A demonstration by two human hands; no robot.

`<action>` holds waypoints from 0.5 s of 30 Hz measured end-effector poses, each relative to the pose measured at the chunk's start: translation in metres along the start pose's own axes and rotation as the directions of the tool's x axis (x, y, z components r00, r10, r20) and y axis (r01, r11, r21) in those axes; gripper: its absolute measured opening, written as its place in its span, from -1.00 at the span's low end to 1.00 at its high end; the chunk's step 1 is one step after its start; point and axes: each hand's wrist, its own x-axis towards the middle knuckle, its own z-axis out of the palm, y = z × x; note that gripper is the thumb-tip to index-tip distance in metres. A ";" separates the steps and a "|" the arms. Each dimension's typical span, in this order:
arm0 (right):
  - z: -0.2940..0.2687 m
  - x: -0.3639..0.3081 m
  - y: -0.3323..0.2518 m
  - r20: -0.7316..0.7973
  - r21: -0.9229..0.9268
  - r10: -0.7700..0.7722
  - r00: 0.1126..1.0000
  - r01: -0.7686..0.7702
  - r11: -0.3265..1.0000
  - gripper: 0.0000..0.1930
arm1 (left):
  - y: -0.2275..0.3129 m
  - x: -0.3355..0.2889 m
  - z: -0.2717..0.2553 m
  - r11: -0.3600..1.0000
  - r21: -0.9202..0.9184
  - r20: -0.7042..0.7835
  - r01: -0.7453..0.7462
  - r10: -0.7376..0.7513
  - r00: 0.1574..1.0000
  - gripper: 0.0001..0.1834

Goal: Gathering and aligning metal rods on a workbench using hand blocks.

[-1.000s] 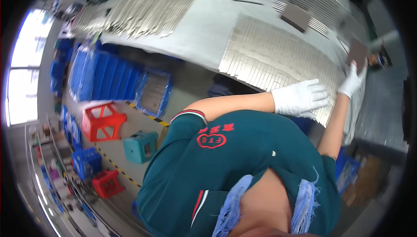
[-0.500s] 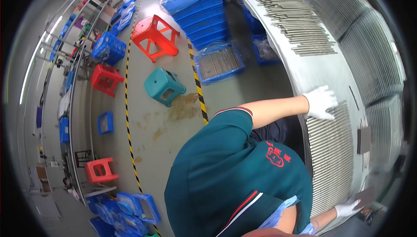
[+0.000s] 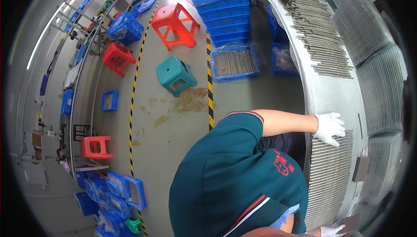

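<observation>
Metal rods point(image 3: 330, 180) lie rowed on the white surface point(image 3: 332, 96), and an uneven push from the outspread left hand point(image 3: 329, 128) or the right hand point(image 3: 332, 231), gripping a brown block point(image 3: 351, 223), could skew some.

From my remote seat I see a teal stool point(image 3: 173, 72) between two striped floor tapes point(image 3: 210, 91), near a red stool point(image 3: 167, 14) and stacked blue crates point(image 3: 226, 25).
</observation>
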 end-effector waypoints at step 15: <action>0.025 -0.030 0.040 0.148 0.384 0.729 0.668 -0.719 0.580 -0.32 | 0.004 -0.002 -0.005 1.000 -0.003 0.010 -0.003 0.003 1.000 -0.46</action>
